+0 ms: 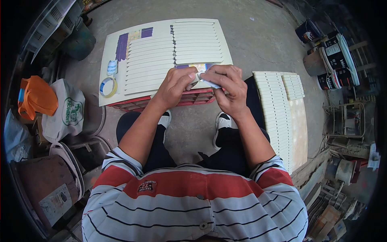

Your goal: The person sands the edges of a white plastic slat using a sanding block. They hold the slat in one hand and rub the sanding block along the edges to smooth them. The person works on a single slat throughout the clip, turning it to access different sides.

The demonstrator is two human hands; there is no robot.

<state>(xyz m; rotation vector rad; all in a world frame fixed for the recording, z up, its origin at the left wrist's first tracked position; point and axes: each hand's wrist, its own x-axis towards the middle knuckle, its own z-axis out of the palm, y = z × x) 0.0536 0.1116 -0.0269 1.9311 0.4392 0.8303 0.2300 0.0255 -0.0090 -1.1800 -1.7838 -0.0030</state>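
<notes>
My left hand (175, 84) grips a narrow cream slat (197, 78), with its end showing past my thumb. Folded in the fingers of my right hand (231, 87) is a small whitish-blue piece (211, 84), perhaps paper or cloth, which meets the slat's end. Both hands are above the near edge of a cream board (118, 98). Two columns of similar slats, the left column (151, 66) and the right column (196, 42), lie on that board. Purple and yellow patches show between and beside them. My fingers hide part of the held slat.
A roll of tape (115, 87) lies on the board's left, beside a printed strip (112, 67). A red plastic crate (193, 98) supports the board. To my right lies a panel with finished-looking slats (273, 121). Buckets (338, 60) stand at right; bags (65, 109) are at left.
</notes>
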